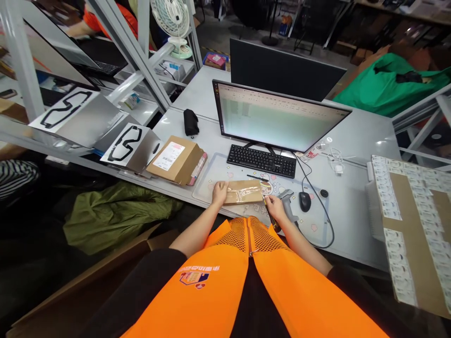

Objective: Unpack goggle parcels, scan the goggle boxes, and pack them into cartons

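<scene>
A small flat cardboard box [243,191] with shiny clear tape across its top lies before me over the desk mat. My left hand [220,193] grips the box's left end, fingers closed around the edge. At the opposite end, my right hand [275,207] is closed on a yellow-and-black utility knife [273,220], its tip at the box's right edge. The blade itself is too small to make out. Just right of that hand rests a grey barcode scanner [287,203], partly hidden by the hand and forearm.
Behind the box stand a black keyboard [261,160] and a lit monitor [278,119]. A mouse [305,201] with a looping cable lies to the right. Larger cardboard boxes [178,159] and grey goggle-print boxes [127,145] line the left. A label-covered carton [416,234] stands far right.
</scene>
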`<control>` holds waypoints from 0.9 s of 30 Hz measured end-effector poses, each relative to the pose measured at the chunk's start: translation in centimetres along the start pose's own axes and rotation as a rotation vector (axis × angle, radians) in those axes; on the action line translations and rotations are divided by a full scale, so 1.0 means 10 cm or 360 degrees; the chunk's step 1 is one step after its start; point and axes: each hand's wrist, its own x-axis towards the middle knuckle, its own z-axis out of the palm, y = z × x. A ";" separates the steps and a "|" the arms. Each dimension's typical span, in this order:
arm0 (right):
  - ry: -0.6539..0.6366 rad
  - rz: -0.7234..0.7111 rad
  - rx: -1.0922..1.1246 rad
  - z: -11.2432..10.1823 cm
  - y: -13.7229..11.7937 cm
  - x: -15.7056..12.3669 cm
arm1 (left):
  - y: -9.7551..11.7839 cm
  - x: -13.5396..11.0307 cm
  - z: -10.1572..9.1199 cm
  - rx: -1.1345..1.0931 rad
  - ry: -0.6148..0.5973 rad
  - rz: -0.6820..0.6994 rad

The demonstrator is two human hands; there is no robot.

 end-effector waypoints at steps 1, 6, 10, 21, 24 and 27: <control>0.0043 0.0051 0.0025 -0.01 0.03 0.03 | -0.09 -0.15 0.02 0.0003 0.0085 -0.0071; 0.0054 0.0200 0.0162 -0.08 0.23 0.10 | -0.51 -0.98 -0.01 -0.0016 0.0043 -0.0369; 0.0007 0.0275 0.0250 -0.16 0.38 0.16 | -0.35 -1.34 -0.11 0.0050 -0.1153 -0.0186; 0.0068 0.0354 0.0315 -0.76 0.68 -0.06 | 0.78 -0.35 0.74 0.1015 -0.1086 0.1108; -0.0138 0.0571 0.0579 -0.76 0.70 -0.17 | 0.46 -0.22 0.62 0.1095 -0.0862 0.0934; -0.0315 0.0576 0.0659 -0.66 0.65 -0.14 | 0.15 -0.20 0.38 0.1007 -0.0457 0.0820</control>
